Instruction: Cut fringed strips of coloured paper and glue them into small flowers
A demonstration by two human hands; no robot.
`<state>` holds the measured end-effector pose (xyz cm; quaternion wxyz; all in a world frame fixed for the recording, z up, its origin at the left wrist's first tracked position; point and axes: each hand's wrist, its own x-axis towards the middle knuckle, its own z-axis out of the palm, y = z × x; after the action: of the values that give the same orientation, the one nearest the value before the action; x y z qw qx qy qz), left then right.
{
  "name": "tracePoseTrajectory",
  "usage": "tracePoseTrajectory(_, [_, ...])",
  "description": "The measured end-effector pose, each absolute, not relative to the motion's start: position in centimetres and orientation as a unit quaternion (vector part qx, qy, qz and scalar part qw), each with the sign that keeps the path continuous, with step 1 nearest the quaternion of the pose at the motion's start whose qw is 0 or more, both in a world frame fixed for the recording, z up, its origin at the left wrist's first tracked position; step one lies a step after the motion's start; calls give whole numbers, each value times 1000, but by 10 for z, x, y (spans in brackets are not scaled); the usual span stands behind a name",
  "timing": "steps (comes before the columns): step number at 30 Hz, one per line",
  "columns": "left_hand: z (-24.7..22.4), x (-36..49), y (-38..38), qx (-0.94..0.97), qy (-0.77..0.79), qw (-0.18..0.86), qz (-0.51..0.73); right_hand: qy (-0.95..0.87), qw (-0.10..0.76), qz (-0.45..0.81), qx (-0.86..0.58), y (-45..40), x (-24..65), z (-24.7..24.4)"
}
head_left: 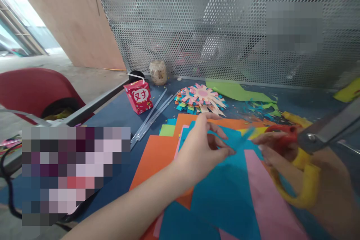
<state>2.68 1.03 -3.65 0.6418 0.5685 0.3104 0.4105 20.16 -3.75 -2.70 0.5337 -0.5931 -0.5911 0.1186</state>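
My left hand [201, 150] hovers over a pile of coloured paper, its fingers curved and apart with nothing between them. Beneath it lies a blue sheet [225, 195], with a pink sheet [261, 187] to its right and an orange sheet [153, 157] to its left. My right hand [298, 172] is wrapped round scissors [309, 183] with yellow and red handles, the blades pointing up to the right. A small blurred blue scrap [247, 135] shows between the hands. Behind the pile sit fringed paper flowers [199, 95].
A red drink carton [140, 96] with a straw, a jar [158, 72] and clear sticks [154, 114] stand or lie at the back left. Green paper [239, 92] and blue shreds lie before a perforated metal screen [174, 18]. A red chair [42, 86] is at left.
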Motion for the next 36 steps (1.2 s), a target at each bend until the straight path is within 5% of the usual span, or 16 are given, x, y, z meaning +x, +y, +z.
tracePoseTrajectory(10, [-16, 19, 16, 553, 275, 478, 624, -633, 364, 111, -675, -44, 203, -55])
tracePoseTrajectory(23, [-25, 16, 15, 700, 206, 408, 549, -621, 394, 176, -655, -44, 203, -54])
tracePoseTrajectory(36, [-14, 14, 13, 655, 256, 460, 542, -607, 375, 195, -673, -52, 193, -46])
